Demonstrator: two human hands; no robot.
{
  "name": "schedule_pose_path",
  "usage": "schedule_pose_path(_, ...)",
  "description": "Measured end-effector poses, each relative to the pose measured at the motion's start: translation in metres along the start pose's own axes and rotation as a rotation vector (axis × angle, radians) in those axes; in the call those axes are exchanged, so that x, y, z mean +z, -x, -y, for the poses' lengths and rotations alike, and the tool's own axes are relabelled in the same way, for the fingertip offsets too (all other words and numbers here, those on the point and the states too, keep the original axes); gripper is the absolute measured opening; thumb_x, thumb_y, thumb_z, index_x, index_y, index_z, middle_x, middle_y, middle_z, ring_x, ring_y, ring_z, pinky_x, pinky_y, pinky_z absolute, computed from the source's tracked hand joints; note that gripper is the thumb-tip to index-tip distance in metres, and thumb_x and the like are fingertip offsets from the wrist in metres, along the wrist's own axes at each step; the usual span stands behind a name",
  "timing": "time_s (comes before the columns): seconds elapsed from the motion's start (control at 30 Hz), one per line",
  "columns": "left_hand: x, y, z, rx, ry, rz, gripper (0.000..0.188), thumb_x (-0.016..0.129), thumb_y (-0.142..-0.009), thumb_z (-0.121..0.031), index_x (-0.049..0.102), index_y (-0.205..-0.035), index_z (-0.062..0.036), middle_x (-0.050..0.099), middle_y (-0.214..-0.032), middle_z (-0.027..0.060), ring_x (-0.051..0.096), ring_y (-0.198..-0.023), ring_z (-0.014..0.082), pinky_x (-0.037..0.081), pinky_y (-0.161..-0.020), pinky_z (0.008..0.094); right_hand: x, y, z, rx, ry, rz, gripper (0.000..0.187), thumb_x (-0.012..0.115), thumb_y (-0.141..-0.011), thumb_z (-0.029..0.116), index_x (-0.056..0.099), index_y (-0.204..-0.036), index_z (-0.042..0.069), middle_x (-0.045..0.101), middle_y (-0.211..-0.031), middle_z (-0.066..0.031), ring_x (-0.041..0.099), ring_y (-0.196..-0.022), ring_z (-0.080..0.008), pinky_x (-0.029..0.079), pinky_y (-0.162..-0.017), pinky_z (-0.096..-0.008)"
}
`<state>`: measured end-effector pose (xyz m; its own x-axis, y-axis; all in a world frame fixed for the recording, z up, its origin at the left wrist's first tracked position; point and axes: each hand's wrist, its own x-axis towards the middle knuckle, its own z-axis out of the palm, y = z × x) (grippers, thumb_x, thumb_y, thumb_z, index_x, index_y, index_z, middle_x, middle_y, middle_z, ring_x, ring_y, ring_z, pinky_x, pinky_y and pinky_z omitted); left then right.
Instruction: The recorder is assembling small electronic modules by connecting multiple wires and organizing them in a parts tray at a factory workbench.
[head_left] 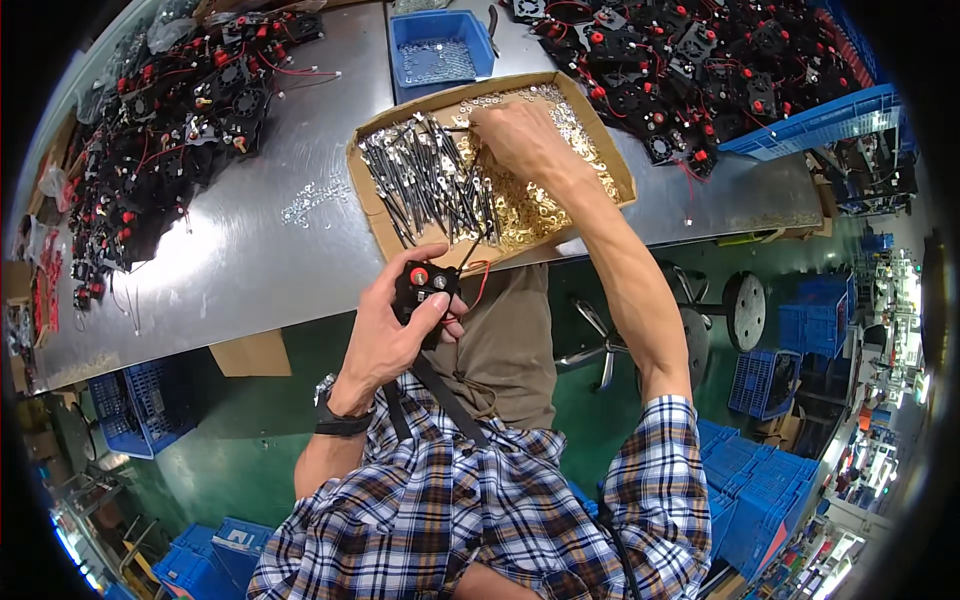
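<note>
My left hand (390,325) is closed around a small black housing (424,290) with a red terminal and a metal one on its face. Red and black wires come off the housing beside my fingers. My right hand (515,138) reaches down into a shallow cardboard tray (376,222), over brass-coloured washers and nuts (535,212). Its fingertips are bent down among the small parts, so what they pinch, if anything, is hidden. Left of that hand, in the same tray, lies a heap of short black cables with metal lugs (425,175).
A blue bin (440,58) of small metal washers stands behind the tray. Loose clear-looking washers (314,204) lie on the metal table (240,290). Black housings with red parts pile up at left (190,110) and right (690,75). Blue crates (755,490) stand on the green floor.
</note>
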<state>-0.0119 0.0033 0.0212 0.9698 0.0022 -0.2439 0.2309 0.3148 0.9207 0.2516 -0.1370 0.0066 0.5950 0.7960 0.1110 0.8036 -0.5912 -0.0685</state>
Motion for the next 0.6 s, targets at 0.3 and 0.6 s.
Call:
schedule_pose_path(0.3, 0.004, 0.0, -0.01, -0.042, 0.036, -0.043, 0.05, 0.06, -0.101, -0.007, 0.043, -0.147, -0.0007, 0.07, -0.096, 0.0148, 0.069, -0.077, 0.0165, 0.06, -0.07, 0.0301, 0.005, 0.0, -0.001, 0.071, -0.038, -0.105, 0.012, 0.055, -0.092, 0.004, 0.053, -0.102, -0.002, 0.068, -0.091, -0.0267, 0.066, -0.085, -0.0489, 0.049, -0.072, -0.054)
schedule_pose_path(0.6, 0.0, -0.009, -0.014, 0.021, 0.003, -0.047, 0.048, 0.06, -0.101, -0.008, 0.043, -0.146, 0.0004, 0.07, -0.096, 0.0148, 0.069, -0.076, 0.0157, 0.06, -0.069, 0.0293, -0.041, 0.061, 0.006, 0.274, -0.8, -0.081, 0.024, 0.056, -0.095, 0.009, 0.069, -0.109, -0.005, 0.057, -0.068, -0.0041, 0.054, -0.066, -0.0068, 0.044, -0.058, -0.0267)
